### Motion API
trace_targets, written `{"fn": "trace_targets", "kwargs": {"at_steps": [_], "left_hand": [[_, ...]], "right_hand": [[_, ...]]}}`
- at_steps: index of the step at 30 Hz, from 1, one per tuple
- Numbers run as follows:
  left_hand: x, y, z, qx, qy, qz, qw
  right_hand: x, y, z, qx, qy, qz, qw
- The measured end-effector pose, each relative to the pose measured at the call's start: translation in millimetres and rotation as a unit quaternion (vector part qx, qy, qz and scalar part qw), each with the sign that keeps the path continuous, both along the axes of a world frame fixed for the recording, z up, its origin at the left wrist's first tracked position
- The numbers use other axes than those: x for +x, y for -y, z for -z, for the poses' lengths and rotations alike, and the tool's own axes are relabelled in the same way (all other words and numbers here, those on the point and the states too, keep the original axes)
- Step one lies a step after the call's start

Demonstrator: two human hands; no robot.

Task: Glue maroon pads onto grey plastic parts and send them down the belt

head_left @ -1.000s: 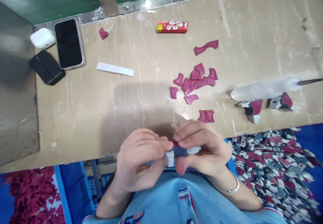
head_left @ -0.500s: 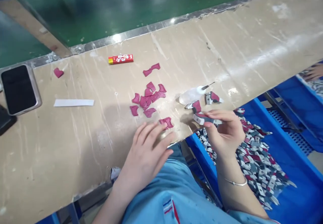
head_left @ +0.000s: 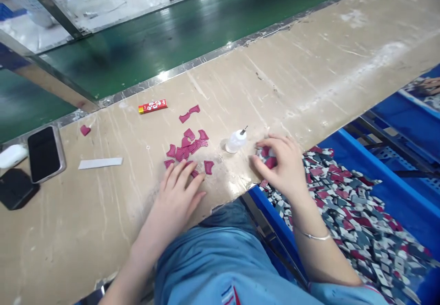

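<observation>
My left hand (head_left: 180, 190) lies on the bench with its fingers stretched out and apart. Its fingertips touch or cover part of a loose cluster of magenta shaped pieces (head_left: 184, 149). One magenta piece (head_left: 208, 166) lies just right of those fingers. Close to the bench edge, my right hand (head_left: 283, 165) is curled around a small bunch of grey, white and magenta parts (head_left: 268, 156); the fingers hide much of them. Between the hands and a little farther back stands a white squeeze bottle (head_left: 235, 142) with a dark thin nozzle.
A blue bin (head_left: 347, 151) below the bench at right holds many similar parts. Farther back lie a red-yellow packet (head_left: 153, 106) and two magenta pieces (head_left: 189, 113). At left are a white strip (head_left: 100, 163), a phone (head_left: 44, 154), a white case (head_left: 13, 156) and a black object (head_left: 17, 189).
The view has shifted. My right hand has lowered from holding a part raised to closing around the parts on the bench. The bottle, leaning right before, looks more upright. My left hand has moved over the magenta cluster.
</observation>
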State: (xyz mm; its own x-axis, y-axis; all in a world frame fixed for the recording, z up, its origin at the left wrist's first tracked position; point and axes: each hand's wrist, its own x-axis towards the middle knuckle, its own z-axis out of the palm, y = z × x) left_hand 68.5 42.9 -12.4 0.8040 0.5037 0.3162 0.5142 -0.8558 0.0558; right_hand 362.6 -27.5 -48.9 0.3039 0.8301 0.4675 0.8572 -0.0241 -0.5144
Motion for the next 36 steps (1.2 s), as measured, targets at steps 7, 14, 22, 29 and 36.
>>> {"fn": "trace_targets", "kwargs": {"at_steps": [7, 14, 22, 29, 36], "left_hand": [[-25, -85, -23.4, -0.115, -0.08, -0.021, 0.99], [11, -210, -20.2, -0.166, -0.057, -0.216, 0.961], [-4, -194, -39.8, -0.203, -0.026, -0.242, 0.948], [8, -85, -83.4, -0.288, 0.053, -0.12, 0.949], [17, -39, -97.1, -0.513, 0.226, 0.007, 0.828]], "right_hand": [[79, 98, 20.2, -0.005, 0.081, 0.188, 0.979], [14, 64, 13.2, 0.069, -0.129, 0.095, 0.985], [-61, 3, -42.6, 0.254, -0.107, -0.091, 0.957], [-115, -48, -69.5, 0.193, 0.154, -0.198, 0.949], [-67, -24, -58.6, 0.247, -0.118, -0.125, 0.954]]}}
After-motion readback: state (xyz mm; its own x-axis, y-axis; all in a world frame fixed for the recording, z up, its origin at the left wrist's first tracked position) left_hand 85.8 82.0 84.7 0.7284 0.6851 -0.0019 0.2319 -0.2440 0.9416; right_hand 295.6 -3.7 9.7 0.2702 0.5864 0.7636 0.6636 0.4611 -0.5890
